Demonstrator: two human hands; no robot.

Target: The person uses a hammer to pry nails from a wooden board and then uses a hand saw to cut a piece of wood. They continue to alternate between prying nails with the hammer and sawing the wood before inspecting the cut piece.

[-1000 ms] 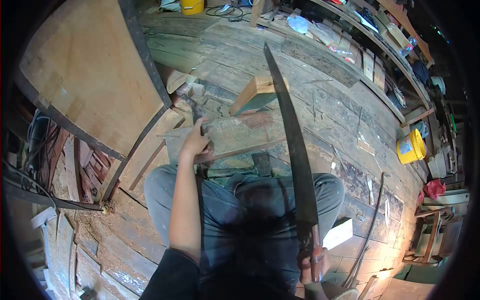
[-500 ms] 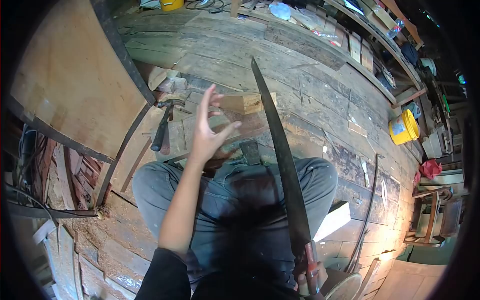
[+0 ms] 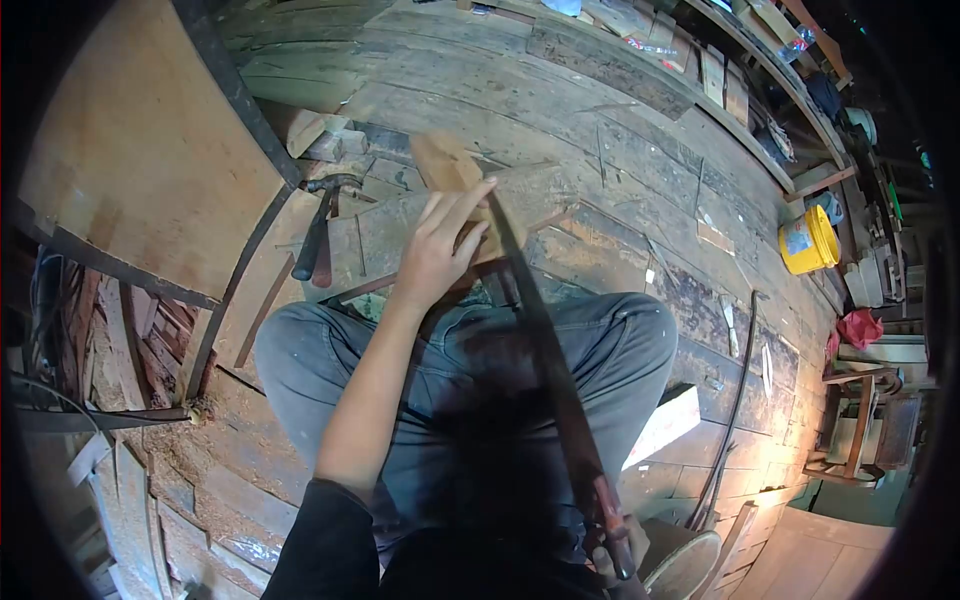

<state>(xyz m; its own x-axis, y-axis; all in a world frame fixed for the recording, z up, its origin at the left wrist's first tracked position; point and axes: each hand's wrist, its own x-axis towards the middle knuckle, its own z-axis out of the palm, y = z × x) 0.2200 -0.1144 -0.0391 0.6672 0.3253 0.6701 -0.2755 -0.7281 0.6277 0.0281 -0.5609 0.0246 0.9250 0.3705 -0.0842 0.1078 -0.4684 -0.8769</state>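
Note:
My right hand point(image 3: 622, 550) is wrapped round the reddish handle of a long hand saw point(image 3: 545, 340) at the bottom right of the lap. The blade slants up and left, its tip beside my left hand point(image 3: 440, 240). That hand lies over a light wooden block point(image 3: 447, 165), fingers stretched out and slightly apart on its surface. The block is blurred at its far end and stands turned between the knees and the far boards. A hammer point(image 3: 322, 225) with a dark handle lies left of it on pieces of wood.
A wooden panel with a dark frame point(image 3: 150, 150) stands at the left. Small wood blocks point(image 3: 335, 142) lie beyond the hammer. On the right are a white-sided piece point(image 3: 665, 425), a long metal bar point(image 3: 740, 410) and a yellow bucket point(image 3: 810, 240).
My left hand has come down from the air onto the block, which has turned and shifted left. The saw's tip has dropped nearer to me and moved left, beside the block.

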